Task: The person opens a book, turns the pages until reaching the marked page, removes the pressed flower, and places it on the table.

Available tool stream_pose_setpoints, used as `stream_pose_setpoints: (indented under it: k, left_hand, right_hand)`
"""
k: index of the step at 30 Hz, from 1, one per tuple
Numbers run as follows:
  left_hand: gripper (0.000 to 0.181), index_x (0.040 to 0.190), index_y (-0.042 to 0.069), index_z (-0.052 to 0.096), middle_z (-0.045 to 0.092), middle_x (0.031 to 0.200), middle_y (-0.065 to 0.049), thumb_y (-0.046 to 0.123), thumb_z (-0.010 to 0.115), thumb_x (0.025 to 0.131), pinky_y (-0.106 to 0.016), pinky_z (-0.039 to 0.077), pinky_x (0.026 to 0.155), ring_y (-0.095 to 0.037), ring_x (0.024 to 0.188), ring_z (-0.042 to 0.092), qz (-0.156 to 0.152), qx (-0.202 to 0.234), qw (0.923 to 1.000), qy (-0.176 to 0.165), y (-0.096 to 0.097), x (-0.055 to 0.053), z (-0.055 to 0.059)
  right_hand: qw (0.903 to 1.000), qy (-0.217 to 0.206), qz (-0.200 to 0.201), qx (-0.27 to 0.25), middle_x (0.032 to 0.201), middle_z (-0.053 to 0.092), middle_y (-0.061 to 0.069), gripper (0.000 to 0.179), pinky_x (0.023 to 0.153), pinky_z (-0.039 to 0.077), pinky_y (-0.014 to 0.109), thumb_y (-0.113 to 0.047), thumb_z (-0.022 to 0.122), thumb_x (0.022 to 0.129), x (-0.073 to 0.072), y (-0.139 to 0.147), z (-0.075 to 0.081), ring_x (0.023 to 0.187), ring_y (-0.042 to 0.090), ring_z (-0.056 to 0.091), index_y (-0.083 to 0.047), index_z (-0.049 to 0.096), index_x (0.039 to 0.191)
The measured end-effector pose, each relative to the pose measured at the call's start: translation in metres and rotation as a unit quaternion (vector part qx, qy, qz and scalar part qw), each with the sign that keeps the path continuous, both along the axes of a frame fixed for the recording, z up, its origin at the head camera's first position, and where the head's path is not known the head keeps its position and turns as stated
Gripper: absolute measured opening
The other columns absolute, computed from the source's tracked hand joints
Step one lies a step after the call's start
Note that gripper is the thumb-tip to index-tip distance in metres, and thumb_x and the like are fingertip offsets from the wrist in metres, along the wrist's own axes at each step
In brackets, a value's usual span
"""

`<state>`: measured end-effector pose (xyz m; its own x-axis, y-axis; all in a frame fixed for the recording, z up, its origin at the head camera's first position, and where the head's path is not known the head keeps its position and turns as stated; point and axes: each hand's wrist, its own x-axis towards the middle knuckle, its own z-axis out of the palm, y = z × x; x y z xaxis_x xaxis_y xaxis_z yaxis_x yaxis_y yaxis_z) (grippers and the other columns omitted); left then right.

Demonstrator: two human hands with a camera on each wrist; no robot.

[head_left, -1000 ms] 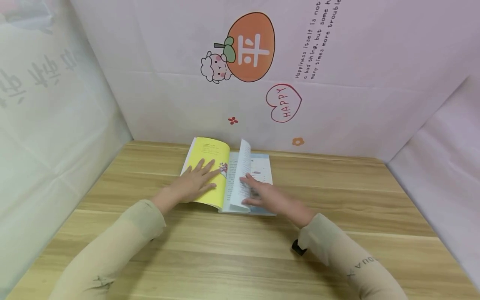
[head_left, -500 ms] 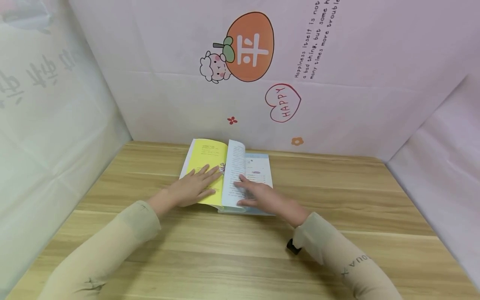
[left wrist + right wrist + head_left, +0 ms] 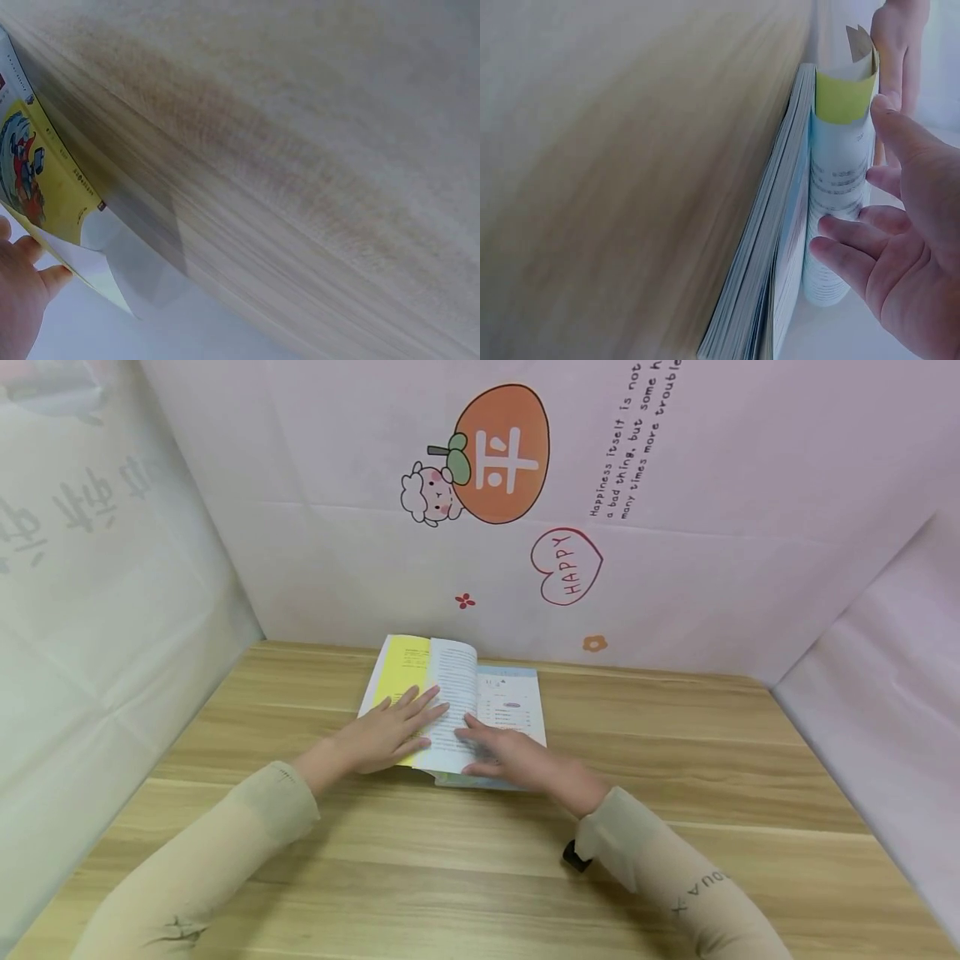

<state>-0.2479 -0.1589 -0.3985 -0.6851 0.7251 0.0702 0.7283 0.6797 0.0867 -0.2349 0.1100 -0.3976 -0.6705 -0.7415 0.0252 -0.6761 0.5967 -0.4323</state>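
Observation:
An open book (image 3: 517, 693) lies near the back of the table, its right page white with a pale blue border. Over part of the yellow left page (image 3: 405, 664) curves a white printed page (image 3: 453, 668). My left hand (image 3: 386, 735) rests on the left side with its fingers spread, the tips reaching onto the white page. My right hand (image 3: 517, 756) touches the white page's right side with extended fingers. The right wrist view shows the book's thick page block (image 3: 761, 232) beside the curved page. In the left wrist view, a yellow illustrated cover (image 3: 52, 172) lifts off the table.
The wood-grain table (image 3: 420, 877) stretches in front of the book and to both sides. Behind it stands a white cloth backdrop (image 3: 337, 568) with printed drawings, and similar cloth hangs left and right. A small black object (image 3: 577, 857) sits under the right sleeve.
The white page has swung from nearly upright over to the left, covering much of the yellow page. My right hand has moved slightly left with it; the left hand has stayed almost in place.

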Motion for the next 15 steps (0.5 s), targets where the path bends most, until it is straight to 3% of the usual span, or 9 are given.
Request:
stream_pose_setpoints:
  k: [8,15]
  left_hand:
    - [0.058,0.150,0.020,0.017,0.005,0.156,-0.002,0.043,0.032,0.100,-0.055,0.023,0.104,-0.032,0.139,0.005,0.003,0.021,0.9997,0.007,0.0016,0.0006,0.0012]
    - [0.056,0.149,0.017,0.021,0.013,0.155,-0.004,0.041,0.033,0.101,-0.055,0.025,0.103,-0.033,0.139,0.006,0.000,0.004,0.9998,0.018,0.0028,0.0010,0.0017]
  right_hand:
    - [0.9999,-0.007,0.013,-0.003,0.151,0.021,0.006,0.064,0.102,0.034,0.033,-0.046,0.055,0.090,0.0068,-0.0052,0.0017,0.131,0.017,0.033,-0.016,0.037,0.143]
    - [0.9996,-0.010,0.028,-0.002,0.151,0.021,0.004,0.064,0.102,0.034,0.032,-0.047,0.055,0.089,0.0104,-0.0091,0.0018,0.131,0.015,0.033,-0.016,0.038,0.143]
